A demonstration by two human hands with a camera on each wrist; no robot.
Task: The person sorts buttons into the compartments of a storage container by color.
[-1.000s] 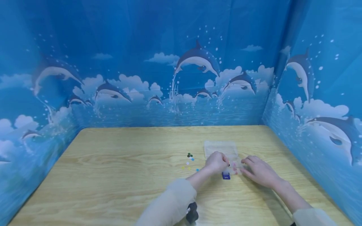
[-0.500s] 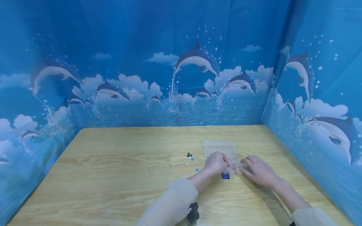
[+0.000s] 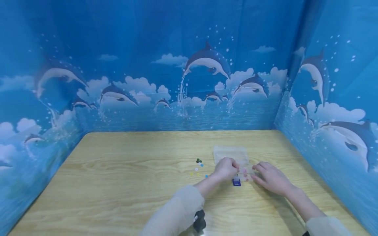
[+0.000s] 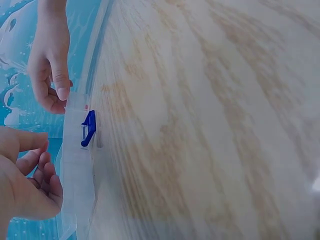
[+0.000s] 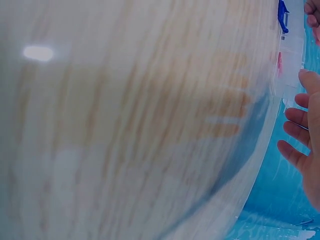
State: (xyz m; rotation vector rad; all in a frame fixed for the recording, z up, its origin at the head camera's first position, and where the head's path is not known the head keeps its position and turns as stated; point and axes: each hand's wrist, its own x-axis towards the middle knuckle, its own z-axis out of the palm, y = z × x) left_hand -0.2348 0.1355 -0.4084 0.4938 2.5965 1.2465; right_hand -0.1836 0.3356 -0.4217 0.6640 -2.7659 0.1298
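A clear plastic compartment box stands on the table with its lid [image 3: 230, 152] laid back and a blue latch [image 3: 237, 182] at the front; in the left wrist view its side wall [image 4: 77, 170] shows edge-on. My left hand [image 3: 226, 168] is over the box's left part, thumb and fingertips pinching a small pink piece [image 4: 46, 145], mostly hidden by the fingers. Several pink pieces [image 3: 245, 171] lie inside the box. At its right edge is my right hand [image 3: 272, 178], fingers loosely extended, thumb tip right at the rim in the right wrist view.
Left of the box, several small round discs lie loose on the wooden table [image 3: 127, 183]: dark green ones [image 3: 199, 160], blue ones [image 3: 206, 176], white and yellow. A blue dolphin-print curtain [image 3: 141, 65] encloses the back and sides.
Both hands stay almost where they were. The left fingers have shifted slightly over the box, and a dark speck now shows just above the latch. The head view tilts a little.
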